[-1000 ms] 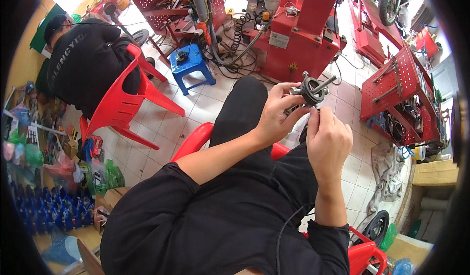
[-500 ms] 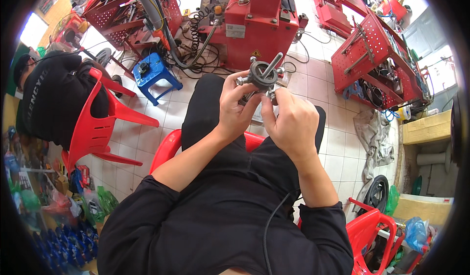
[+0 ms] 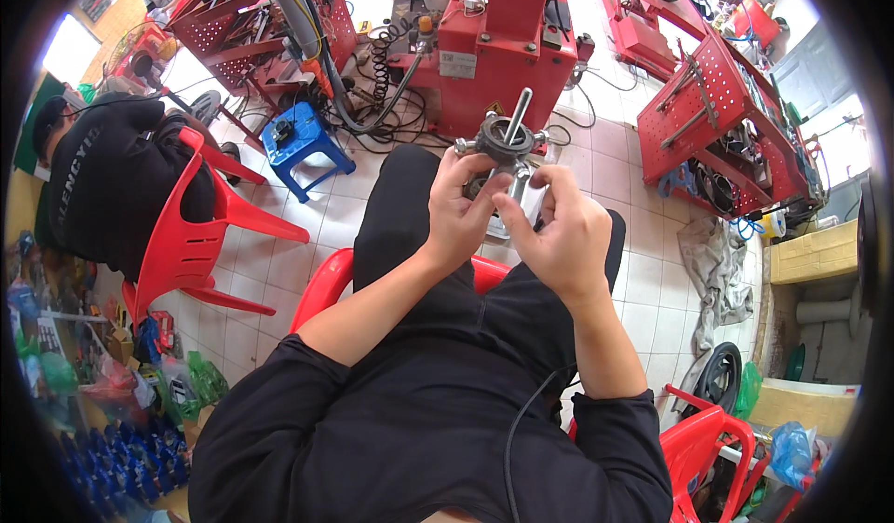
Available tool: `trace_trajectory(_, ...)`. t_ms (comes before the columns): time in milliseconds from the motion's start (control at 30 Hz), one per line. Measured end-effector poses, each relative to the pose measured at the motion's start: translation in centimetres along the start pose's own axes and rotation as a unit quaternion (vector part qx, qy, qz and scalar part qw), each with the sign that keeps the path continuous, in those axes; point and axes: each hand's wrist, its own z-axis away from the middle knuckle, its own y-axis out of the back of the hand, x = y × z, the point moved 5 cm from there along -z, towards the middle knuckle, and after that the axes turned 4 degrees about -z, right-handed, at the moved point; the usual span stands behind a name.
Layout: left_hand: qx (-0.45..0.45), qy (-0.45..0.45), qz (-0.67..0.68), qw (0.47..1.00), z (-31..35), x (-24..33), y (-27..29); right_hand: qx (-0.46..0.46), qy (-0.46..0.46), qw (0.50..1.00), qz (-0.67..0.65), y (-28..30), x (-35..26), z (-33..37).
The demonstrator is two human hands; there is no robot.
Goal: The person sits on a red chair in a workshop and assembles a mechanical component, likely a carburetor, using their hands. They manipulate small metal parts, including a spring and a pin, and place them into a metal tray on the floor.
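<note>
A dark round metal tool [image 3: 492, 137] is held up in front of my knees. It has a thick ring, short silver bolts sticking out around it, and a long bright rod [image 3: 518, 116] slanting up from its middle. My left hand [image 3: 463, 204] grips its near left side, fingers and thumb closed around the lower part. Beside it, my right hand [image 3: 570, 230] has its thumb and index finger apart, close to a silver bolt [image 3: 523, 173] on the near side. The tool's underside is partly hidden by my fingers.
A red machine [image 3: 507, 76] stands ahead, with hoses and cables on the tiles. To the left are a blue stool [image 3: 300, 141], a red chair [image 3: 191, 230] and a seated person [image 3: 112, 183]. A red perforated tool cart [image 3: 694, 118] stands at the right.
My right thumb and index finger have parted from their pinch at the bolt. The tool now sits slightly farther right in view, its rod more upright. My left hand keeps its hold.
</note>
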Motion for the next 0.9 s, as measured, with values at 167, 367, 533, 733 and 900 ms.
trace_trajectory(167,0.006,0.07,0.095,0.993,-0.4,-0.5,-0.1,-0.021,-0.028,0.985,-0.169,-0.9,0.5,-0.2)
trace_trajectory(367,-0.02,0.035,0.078,0.996,-0.2,-0.6,0.1,-0.044,-0.152,0.959,-0.235,-1.3,1.4,0.2)
trace_trajectory(533,-0.02,0.03,0.057,0.998,-0.2,-0.7,0.3,-0.096,-0.147,0.949,-0.264,-1.7,1.0,0.1)
trace_trajectory(733,-0.014,0.065,0.083,0.994,0.1,-1.5,-0.4,-0.031,-0.159,0.94,-0.301,-1.2,1.3,0.1)
trace_trajectory(900,0.01,0.047,0.096,0.994,-0.1,-1.8,0.3,-0.071,-0.156,0.957,-0.233,-1.5,2.5,0.2)
